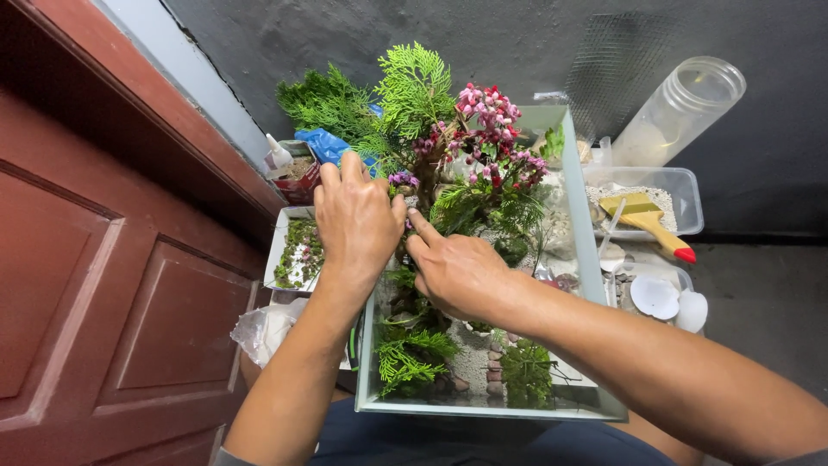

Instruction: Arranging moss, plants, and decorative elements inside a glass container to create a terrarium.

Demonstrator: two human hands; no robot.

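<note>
Glass tank (595, 259) on dark floor (768, 293), red door (103, 285), grey wall (535, 43)

Glass tank (595, 259): clear, pale green edges
Foliage (414, 86): bright green
Blossoms (487, 108): pink, some red
Pebbles (493, 375): reddish brown, in a row
Brush (647, 216): yellow handle, red tip
Door (103, 285): dark red-brown, panelled
Bag (328, 147): blue
Jar (681, 108): translucent white
</note>
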